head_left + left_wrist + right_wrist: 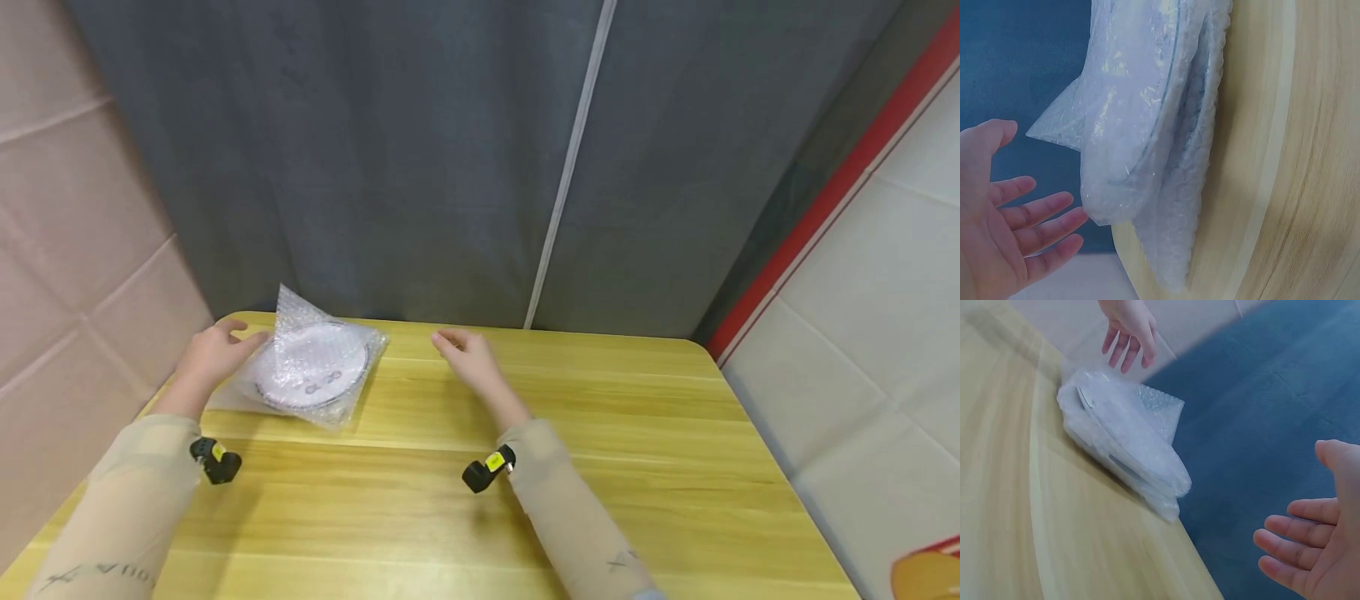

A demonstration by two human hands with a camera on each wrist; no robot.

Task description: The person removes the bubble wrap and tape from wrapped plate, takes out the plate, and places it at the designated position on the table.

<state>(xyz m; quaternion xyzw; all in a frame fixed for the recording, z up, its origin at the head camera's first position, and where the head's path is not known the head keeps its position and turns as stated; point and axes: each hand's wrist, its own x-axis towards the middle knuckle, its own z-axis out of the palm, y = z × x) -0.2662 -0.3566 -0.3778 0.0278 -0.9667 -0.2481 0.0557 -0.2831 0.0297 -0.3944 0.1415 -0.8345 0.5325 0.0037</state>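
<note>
A round white plate [311,367] with a dark line round its rim and a small grey motif lies on the table in clear bubble wrap [295,310]. One corner of the wrap sticks up at the far side. At the package's left edge is my left hand [217,354], fingers spread and loosely bent. In the left wrist view its fingertips [1072,215] come close to the wrap, and nothing is held. My right hand [468,358] hovers to the right of the package, apart from it. The right wrist view shows its fingers relaxed, with nothing in them.
The wooden table [420,483] ends at a dark grey curtain [375,167] behind the package. A pale panelled wall [82,250] stands close on the left. White panels [862,333] with a red strip [825,192] border the right side.
</note>
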